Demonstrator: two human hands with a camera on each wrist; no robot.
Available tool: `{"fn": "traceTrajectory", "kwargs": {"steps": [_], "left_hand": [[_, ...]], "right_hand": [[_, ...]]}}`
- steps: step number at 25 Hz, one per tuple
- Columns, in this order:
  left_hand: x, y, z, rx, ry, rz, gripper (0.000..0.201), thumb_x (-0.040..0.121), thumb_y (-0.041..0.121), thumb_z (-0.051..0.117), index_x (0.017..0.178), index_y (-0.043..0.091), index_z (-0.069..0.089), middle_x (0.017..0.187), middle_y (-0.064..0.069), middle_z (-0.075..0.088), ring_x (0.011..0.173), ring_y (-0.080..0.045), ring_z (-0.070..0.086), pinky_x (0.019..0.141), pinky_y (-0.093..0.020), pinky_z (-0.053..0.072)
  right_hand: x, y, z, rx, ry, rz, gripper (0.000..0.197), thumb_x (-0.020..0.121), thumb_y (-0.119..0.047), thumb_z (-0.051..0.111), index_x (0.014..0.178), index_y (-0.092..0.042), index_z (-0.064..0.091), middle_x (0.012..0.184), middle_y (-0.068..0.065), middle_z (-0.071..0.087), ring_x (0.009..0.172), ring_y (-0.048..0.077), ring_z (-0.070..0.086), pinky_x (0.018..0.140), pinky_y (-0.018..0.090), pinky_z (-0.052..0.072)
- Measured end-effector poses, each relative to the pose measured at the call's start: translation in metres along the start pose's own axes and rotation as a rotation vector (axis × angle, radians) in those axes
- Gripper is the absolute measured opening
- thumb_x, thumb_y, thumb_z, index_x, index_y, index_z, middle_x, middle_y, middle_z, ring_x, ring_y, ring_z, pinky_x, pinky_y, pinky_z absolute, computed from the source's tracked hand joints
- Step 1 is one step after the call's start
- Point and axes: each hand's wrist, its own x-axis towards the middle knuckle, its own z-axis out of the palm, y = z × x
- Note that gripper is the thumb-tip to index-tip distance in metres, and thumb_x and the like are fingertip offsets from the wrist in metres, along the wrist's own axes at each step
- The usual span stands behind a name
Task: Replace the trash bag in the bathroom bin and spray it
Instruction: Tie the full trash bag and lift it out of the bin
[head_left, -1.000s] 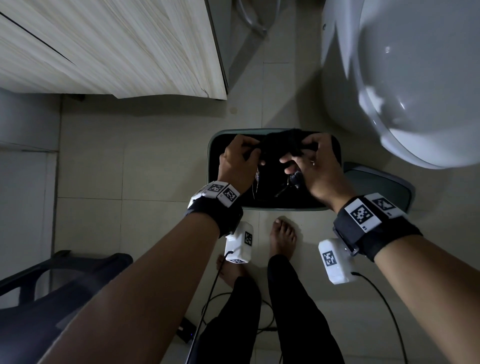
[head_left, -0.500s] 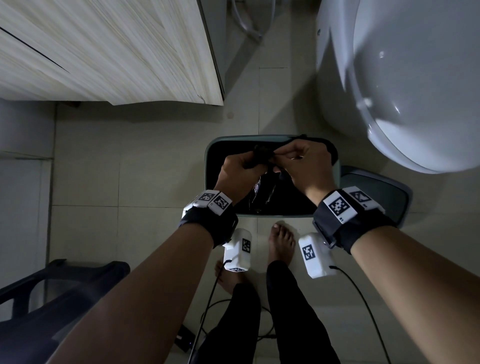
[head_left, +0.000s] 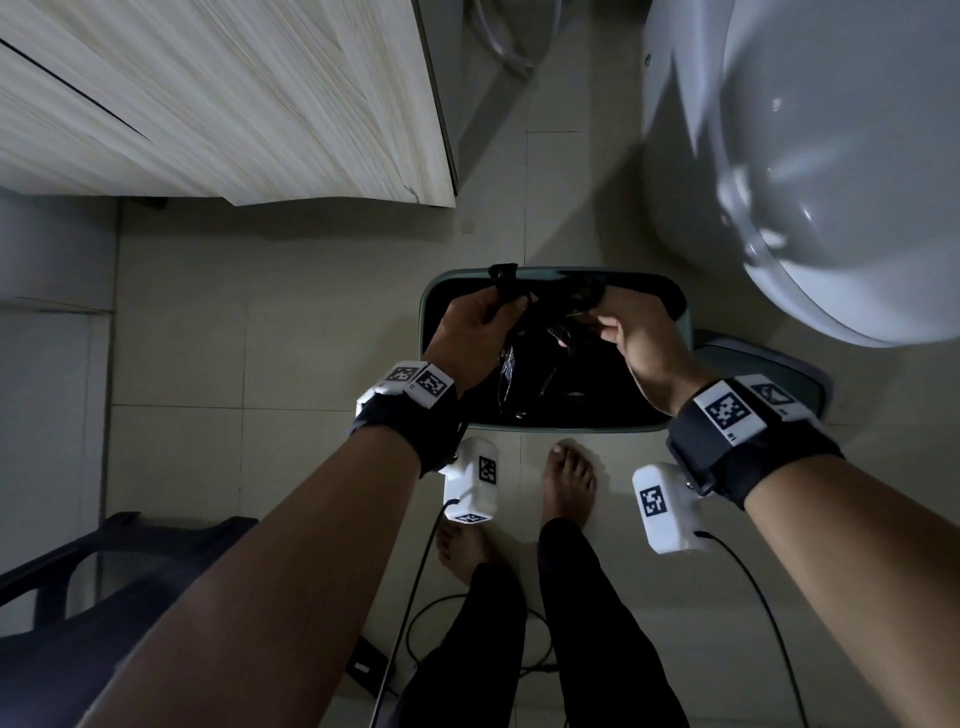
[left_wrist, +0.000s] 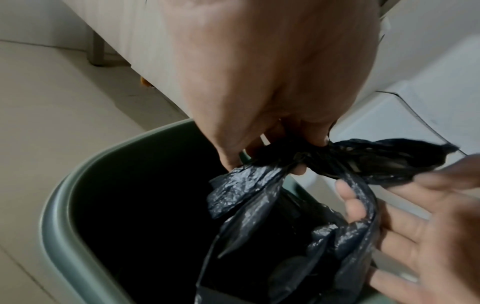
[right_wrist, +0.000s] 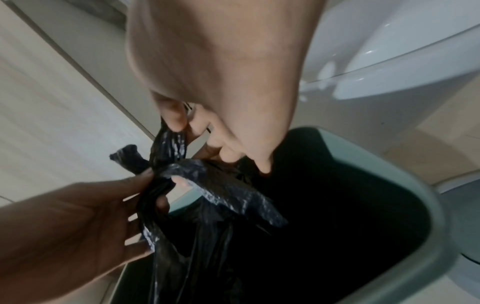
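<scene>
A grey-green bin (head_left: 545, 428) stands on the tiled floor in front of my feet, with a black trash bag (head_left: 540, 332) gathered over its opening. My left hand (head_left: 483, 317) pinches the bag's twisted top, and one short end sticks up beside it. In the left wrist view, the left hand (left_wrist: 280, 152) holds the bunched plastic (left_wrist: 259, 195) above the bin's rim (left_wrist: 59, 205). My right hand (head_left: 605, 325) is just to the right. In the right wrist view, the right hand (right_wrist: 182, 127) pinches a strip of the bag (right_wrist: 221, 185) between thumb and finger. The bin's inside is dark.
A white toilet (head_left: 805, 156) stands close at the right. A pale wood cabinet (head_left: 208, 104) is at the upper left. The bin's lid (head_left: 769, 374) lies on the floor right of the bin. A dark chair (head_left: 78, 597) is at lower left, with cables (head_left: 415, 597) by my bare feet (head_left: 569, 483).
Half a second ago both hands met over the bin. They have since drawn a little apart, pulling the bag's ends sideways, and a short end now stands up by the left hand.
</scene>
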Motion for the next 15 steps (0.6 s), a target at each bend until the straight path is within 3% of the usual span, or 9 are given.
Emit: {"fn": "traceTrajectory", "kwargs": {"steps": [1, 2, 4, 6, 8, 10, 12, 15], "left_hand": [[0.001, 0.001, -0.001, 0.023, 0.004, 0.010, 0.022, 0.097, 0.020, 0.060, 0.091, 0.037, 0.073, 0.088, 0.014, 0.076, 0.091, -0.008, 0.071, 0.099, -0.037, 0.053], [0.001, 0.003, -0.002, 0.042, 0.007, 0.024, 0.023, 0.095, 0.022, 0.061, 0.089, 0.040, 0.073, 0.087, 0.016, 0.076, 0.091, -0.008, 0.070, 0.100, -0.039, 0.053], [0.000, 0.006, -0.002, 0.085, -0.004, 0.053, 0.024, 0.091, 0.027, 0.063, 0.084, 0.048, 0.073, 0.086, 0.018, 0.075, 0.091, -0.010, 0.071, 0.098, -0.040, 0.054], [-0.001, 0.006, -0.001, 0.112, -0.031, 0.095, 0.027, 0.091, 0.025, 0.064, 0.084, 0.049, 0.074, 0.087, 0.016, 0.076, 0.091, -0.010, 0.071, 0.096, -0.038, 0.055], [-0.003, 0.004, -0.002, 0.112, -0.049, 0.143, 0.026, 0.093, 0.019, 0.064, 0.091, 0.042, 0.075, 0.090, 0.013, 0.076, 0.092, -0.007, 0.071, 0.095, -0.035, 0.054], [-0.005, 0.003, -0.004, 0.118, -0.049, 0.162, 0.024, 0.094, 0.014, 0.064, 0.095, 0.035, 0.074, 0.090, 0.013, 0.075, 0.090, -0.004, 0.070, 0.092, -0.029, 0.054], [-0.008, 0.002, -0.007, 0.127, -0.044, 0.148, 0.026, 0.095, 0.013, 0.063, 0.093, 0.038, 0.072, 0.086, 0.018, 0.074, 0.087, 0.001, 0.069, 0.088, -0.022, 0.052], [-0.008, 0.003, -0.009, 0.132, -0.090, 0.154, 0.024, 0.095, 0.013, 0.061, 0.093, 0.034, 0.073, 0.091, 0.015, 0.075, 0.093, -0.002, 0.069, 0.092, -0.023, 0.052]], "right_hand": [[0.000, -0.002, -0.001, -0.030, 0.000, 0.014, 0.022, 0.098, -0.010, 0.049, 0.087, 0.000, 0.065, 0.077, -0.006, 0.068, 0.073, 0.000, 0.064, 0.076, 0.017, 0.050], [-0.001, -0.002, -0.002, -0.053, -0.004, 0.031, 0.034, 0.102, -0.016, 0.044, 0.077, -0.005, 0.065, 0.069, -0.010, 0.066, 0.070, -0.001, 0.062, 0.078, 0.019, 0.048], [0.001, 0.000, -0.004, -0.154, -0.038, 0.034, 0.049, 0.098, -0.035, 0.054, 0.065, 0.000, 0.064, 0.065, 0.002, 0.063, 0.068, 0.014, 0.058, 0.078, 0.032, 0.045], [0.001, 0.007, -0.006, -0.402, -0.122, -0.050, 0.039, 0.091, -0.031, 0.066, 0.069, 0.001, 0.068, 0.076, 0.013, 0.067, 0.073, 0.016, 0.059, 0.078, 0.033, 0.048], [-0.001, 0.009, -0.005, -0.597, -0.116, -0.099, 0.029, 0.088, -0.023, 0.068, 0.069, -0.001, 0.071, 0.080, 0.013, 0.070, 0.072, 0.010, 0.061, 0.073, 0.030, 0.048], [0.000, 0.007, -0.002, -0.550, -0.084, -0.059, 0.030, 0.085, -0.028, 0.065, 0.062, -0.010, 0.071, 0.070, 0.006, 0.069, 0.065, 0.007, 0.061, 0.069, 0.027, 0.046], [-0.001, 0.003, 0.002, -0.370, -0.047, 0.061, 0.041, 0.087, -0.041, 0.063, 0.059, -0.013, 0.070, 0.066, 0.000, 0.071, 0.061, 0.009, 0.064, 0.069, 0.024, 0.047], [-0.004, 0.004, 0.001, -0.395, -0.099, 0.049, 0.060, 0.081, -0.053, 0.072, 0.059, 0.002, 0.060, 0.058, 0.003, 0.060, 0.053, 0.014, 0.054, 0.057, 0.023, 0.043]]}}
